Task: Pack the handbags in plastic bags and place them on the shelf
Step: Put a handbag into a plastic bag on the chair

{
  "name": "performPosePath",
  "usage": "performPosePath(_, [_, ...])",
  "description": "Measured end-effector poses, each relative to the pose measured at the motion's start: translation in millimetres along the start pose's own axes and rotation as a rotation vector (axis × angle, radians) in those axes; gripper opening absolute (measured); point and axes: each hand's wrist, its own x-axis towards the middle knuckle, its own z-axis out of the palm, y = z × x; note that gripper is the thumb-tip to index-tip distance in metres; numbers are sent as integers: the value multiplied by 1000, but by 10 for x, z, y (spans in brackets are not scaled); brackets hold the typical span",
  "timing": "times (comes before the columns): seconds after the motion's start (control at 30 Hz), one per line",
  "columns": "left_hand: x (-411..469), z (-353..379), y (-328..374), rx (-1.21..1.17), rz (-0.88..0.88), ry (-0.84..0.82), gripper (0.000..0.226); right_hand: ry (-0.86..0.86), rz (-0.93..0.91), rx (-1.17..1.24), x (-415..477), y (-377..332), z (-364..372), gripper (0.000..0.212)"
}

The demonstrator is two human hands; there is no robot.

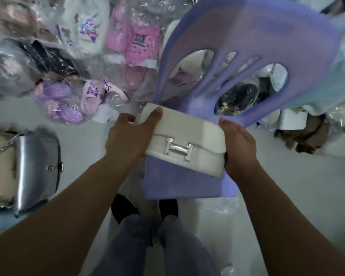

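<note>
A white handbag (185, 138) with a silver H-shaped clasp is held over the seat of a purple plastic chair (187, 184). My left hand (129, 136) grips its left end, thumb on top. My right hand (237, 148) holds its right end, fingers wrapped round the side. A silver handbag (36, 172) with a chain strap lies on the floor at the left. A clear plastic bag (217, 208) lies on the floor under the chair's front edge.
Bagged pink, purple and white slippers (88, 56) are piled on the floor ahead and to the left. More wrapped goods (307, 132) sit behind the chair at right. My legs and black shoes (147, 216) stand just before the chair.
</note>
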Motion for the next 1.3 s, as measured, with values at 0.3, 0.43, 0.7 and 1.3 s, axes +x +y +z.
performPosePath(0.3, [-26, 873, 503, 12, 33, -128, 88, 182, -131, -8, 696, -333, -481, 9])
performPosePath(0.43, [71, 1113, 471, 27, -8, -61, 103, 134, -175, -34, 1060, -287, -440, 10])
performPosePath(0.7, [203, 1442, -126, 95, -232, 1, 91, -94, -122, -412, 1528, 469, -462, 9])
performPosePath(1.3, [-63, 1823, -7, 505, 165, 440, 62, 31, -160, -264, 1406, 531, -979, 13])
